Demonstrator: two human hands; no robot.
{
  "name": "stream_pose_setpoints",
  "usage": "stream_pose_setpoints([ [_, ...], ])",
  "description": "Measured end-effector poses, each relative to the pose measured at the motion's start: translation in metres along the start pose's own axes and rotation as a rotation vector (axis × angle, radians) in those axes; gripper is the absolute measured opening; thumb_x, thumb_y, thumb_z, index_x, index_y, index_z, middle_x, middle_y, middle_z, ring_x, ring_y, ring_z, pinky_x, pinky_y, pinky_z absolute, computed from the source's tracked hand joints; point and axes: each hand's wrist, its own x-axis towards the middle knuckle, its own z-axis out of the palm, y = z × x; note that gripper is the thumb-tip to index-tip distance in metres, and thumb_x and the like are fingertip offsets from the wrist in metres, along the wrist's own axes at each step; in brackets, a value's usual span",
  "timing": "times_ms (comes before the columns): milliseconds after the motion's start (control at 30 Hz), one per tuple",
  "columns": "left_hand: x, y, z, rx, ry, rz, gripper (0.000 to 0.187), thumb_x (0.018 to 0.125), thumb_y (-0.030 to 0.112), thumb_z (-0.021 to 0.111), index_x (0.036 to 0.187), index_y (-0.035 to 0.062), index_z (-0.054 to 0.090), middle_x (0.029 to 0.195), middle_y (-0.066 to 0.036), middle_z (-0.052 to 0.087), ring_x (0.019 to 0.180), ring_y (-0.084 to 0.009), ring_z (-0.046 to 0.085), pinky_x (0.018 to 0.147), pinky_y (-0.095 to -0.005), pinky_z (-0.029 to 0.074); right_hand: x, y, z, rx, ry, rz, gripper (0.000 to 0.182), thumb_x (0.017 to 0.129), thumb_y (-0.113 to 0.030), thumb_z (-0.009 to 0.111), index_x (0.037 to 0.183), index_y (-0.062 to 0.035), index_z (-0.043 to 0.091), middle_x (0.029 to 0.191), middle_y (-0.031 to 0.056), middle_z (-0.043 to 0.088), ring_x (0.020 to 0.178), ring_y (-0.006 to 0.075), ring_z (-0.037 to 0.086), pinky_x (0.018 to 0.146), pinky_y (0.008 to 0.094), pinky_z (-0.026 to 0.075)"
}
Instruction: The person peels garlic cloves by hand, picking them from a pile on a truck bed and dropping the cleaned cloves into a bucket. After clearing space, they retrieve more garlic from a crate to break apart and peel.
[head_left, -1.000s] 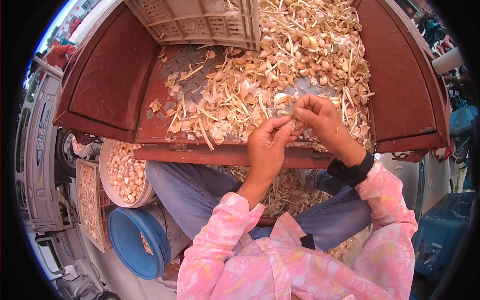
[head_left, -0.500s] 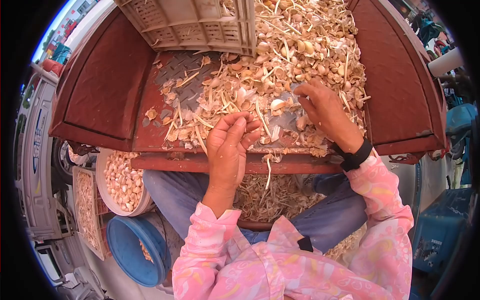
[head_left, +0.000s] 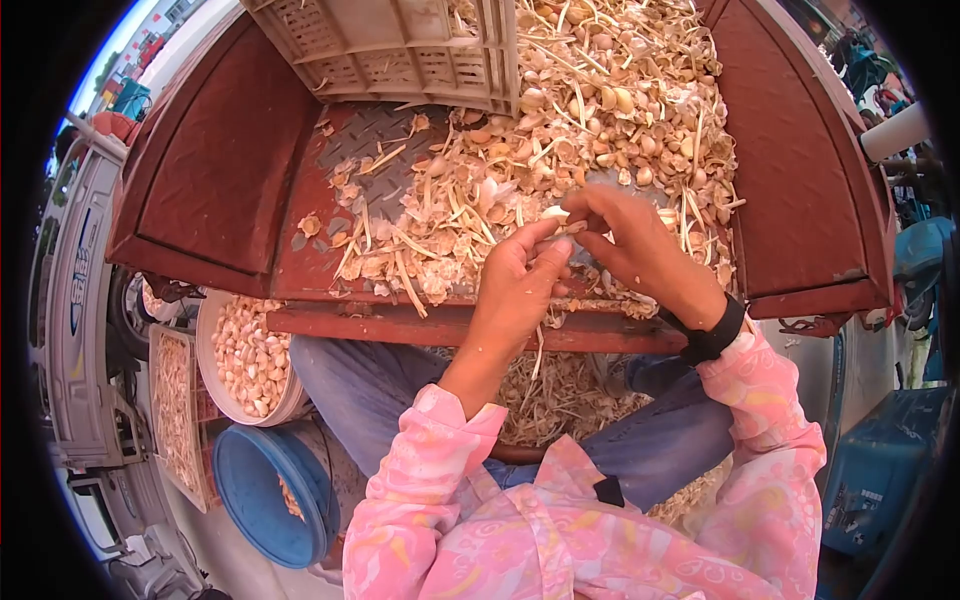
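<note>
My left hand [head_left: 518, 283] and my right hand [head_left: 640, 245] meet over the front of the red metal bed. A pale garlic clove [head_left: 555, 212] shows at the fingertips of my right hand, closed in a pinch. The thumb and index finger of my left hand come together right beside it, at a small brownish bit of clove or skin [head_left: 572, 228] between the two hands. Around and behind them spreads a heap of garlic cloves, papery skins and dry stalks [head_left: 640, 110].
A cream plastic crate [head_left: 400, 60] stands tilted at the back left. Down on the left are a white bucket of cloves [head_left: 250, 360], a low crate of skins [head_left: 178, 410] and a blue bucket [head_left: 255, 490]. Scraps [head_left: 560, 390] lie below the bed's red edge [head_left: 400, 325].
My left hand has moved right and up to meet my right hand. My right hand has lifted from the heap's front with a garlic clove at its fingertips.
</note>
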Motion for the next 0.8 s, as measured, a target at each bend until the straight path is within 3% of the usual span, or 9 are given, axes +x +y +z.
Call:
stream_pose_setpoints([
  [67,0.001,-0.003,0.003,-0.031,-0.035,-0.038,0.032,0.089,0.022,0.058,0.112,-0.0011,0.055,0.086,-0.002,0.060,0.070,-0.0050,0.053,0.058,-0.0164,0.044,-0.006,-0.015,0.002,0.087,0.005,-0.024,0.031,0.073,0.000,0.060,0.103,-0.0004,0.052,0.086,0.0179,0.059,0.078,0.0358,0.059,0.068,0.0392,0.048],
  [233,-0.008,-0.007,-0.016,-0.217,-0.052,-0.160,0.025,0.091,0.020,0.055,0.104,-0.0011,0.057,0.075,-0.002,0.057,0.060,-0.0038,0.050,0.049,-0.0136,0.041,-0.010,-0.020,-0.006,0.487,-0.136,0.206,0.024,0.082,-0.006,0.062,0.103,0.0011,0.055,0.092,0.0086,0.063,0.071,0.0127,0.062,0.062,0.0264,0.050],
  [333,-0.014,0.006,-0.044,-0.588,-0.044,-0.196,0.025,0.092,0.015,0.051,0.108,-0.0038,0.053,0.080,-0.007,0.056,0.063,-0.0079,0.050,0.050,-0.0147,0.044,0.002,0.012,-0.010,0.493,0.008,0.376,0.020,0.080,-0.005,0.061,0.098,0.0027,0.058,0.087,0.0110,0.062,0.072,0.0174,0.062,0.063,0.0287,0.049],
  [400,-0.022,0.024,-0.075,-0.807,-0.053,-0.082,0.026,0.093,0.011,0.048,0.114,-0.0044,0.049,0.088,-0.012,0.055,0.073,-0.0125,0.052,0.053,-0.0176,0.048,0.013,0.029,-0.019,0.102,0.052,0.311,0.020,0.079,-0.004,0.060,0.097,0.0032,0.059,0.084,0.0127,0.061,0.074,0.0240,0.061,0.066,0.0329,0.048],
  [533,-0.059,0.073,-0.172,-0.710,0.212,0.291,0.029,0.091,0.008,0.050,0.117,-0.0053,0.048,0.091,-0.015,0.060,0.076,-0.0167,0.060,0.064,-0.0223,0.057,0.031,0.069,-0.015,-0.336,0.038,0.020,0.025,0.077,-0.003,0.060,0.102,-0.0007,0.058,0.089,0.0123,0.059,0.078,0.0274,0.059,0.071,0.0373,0.045],
  [567,-0.068,0.076,-0.204,-0.662,0.305,0.361,0.030,0.091,0.008,0.051,0.117,-0.0053,0.048,0.091,-0.016,0.060,0.077,-0.0162,0.060,0.065,-0.0224,0.057,0.034,0.071,-0.013,-0.272,-0.011,0.061,0.026,0.076,-0.004,0.060,0.102,-0.0009,0.058,0.091,0.0165,0.057,0.084,0.0343,0.056,0.075,0.0401,0.044],
  [633,-0.083,0.080,-0.255,-0.484,0.673,0.386,0.028,0.089,0.008,0.054,0.115,-0.0044,0.051,0.088,-0.013,0.061,0.077,-0.0151,0.060,0.063,-0.0196,0.055,0.040,0.063,-0.014,-0.271,-0.083,0.149,0.025,0.077,-0.005,0.060,0.101,-0.0007,0.057,0.093,0.0168,0.056,0.085,0.0335,0.056,0.074,0.0397,0.044],
  [733,-0.089,0.074,-0.267,-0.142,0.655,0.322,0.027,0.088,0.007,0.056,0.112,-0.0032,0.054,0.085,-0.009,0.061,0.078,-0.0140,0.060,0.065,-0.0185,0.053,0.035,0.058,-0.014,-0.332,-0.165,0.167,0.026,0.075,-0.005,0.060,0.100,-0.0003,0.056,0.092,0.0178,0.056,0.088,0.0361,0.054,0.076,0.0415,0.044],
  [800,-0.087,0.072,-0.269,-0.187,0.582,0.312,0.026,0.087,0.006,0.058,0.111,-0.0026,0.055,0.083,-0.006,0.061,0.077,-0.0128,0.059,0.068,-0.0201,0.050,0.030,0.058,-0.019,-0.358,-0.171,0.141,0.027,0.074,-0.005,0.060,0.100,-0.0006,0.055,0.092,0.0183,0.055,0.089,0.0376,0.054,0.077,0.0424,0.044],
])
